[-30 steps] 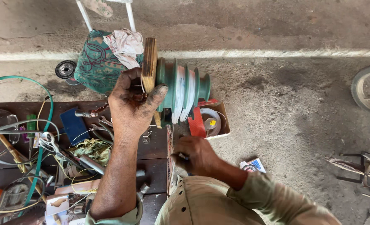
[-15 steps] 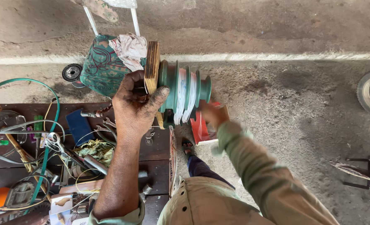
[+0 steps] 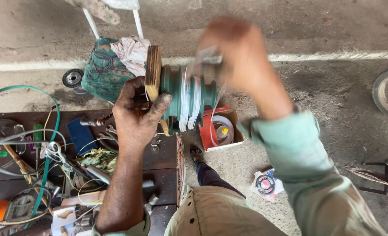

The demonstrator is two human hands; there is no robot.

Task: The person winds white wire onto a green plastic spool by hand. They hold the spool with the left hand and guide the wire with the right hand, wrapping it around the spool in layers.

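— Fingers of the left hand (image 3: 135, 116) are wrapped tight round the wooden end block (image 3: 153, 72) of a green stepped former (image 3: 189, 98), thumb pressed against the first green step. What do you make of the right?

— Right hand (image 3: 242, 57) is a blur just above the far steps. Its fingers look pinched together on something small, possibly the thin pale wire, but I cannot tell for sure through the smear.

— So where is the wire?

— Pale turns (image 3: 188, 105) lie in the grooves just past the left thumb, a loose strand hanging below them.

— Then I judge this is mid-winding: left hand steadies, right hand lays turns.

— Agreed. The next move calls for a steady former and even tension, so each turn drops into its own groove.

— Beyond the fingers?

— Below the former, an open red and cardboard box (image 3: 220, 129) with a pale reel inside. Under the left wrist, a dark bench (image 3: 159, 161) littered with tools and wires. Above the knuckles, a green patterned bag (image 3: 104, 70).
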